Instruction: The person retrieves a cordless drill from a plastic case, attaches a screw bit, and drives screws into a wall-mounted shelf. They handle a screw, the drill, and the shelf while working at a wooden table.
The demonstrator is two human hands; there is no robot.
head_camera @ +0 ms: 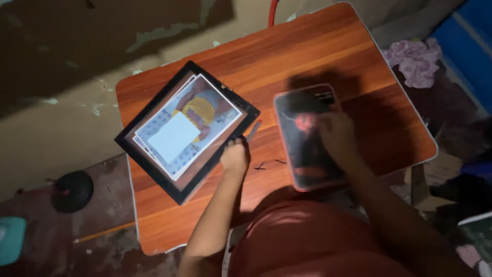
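Dim room, worn concrete floor, small reddish wooden table with pale edging seen from above. Black picture frame lies flat on table's left half, turned diagonally, long axis running lower-left to upper-right; a colourful photo print sits in it, with a plain white rectangle over its middle. Left hand at frame's lower-right edge, fingers curled together against the rim, touching it; true grip unclear. A thin dark tool lies just beside that corner. Right hand rests on a rounded-corner glass sheet, long axis near vertical and tilted slightly, right of frame; hand blurred and dark, can't tell the finger state. Two tiny dark bits on table between hands. Lilac crumpled cloth off table's right; black round object on floor at left.
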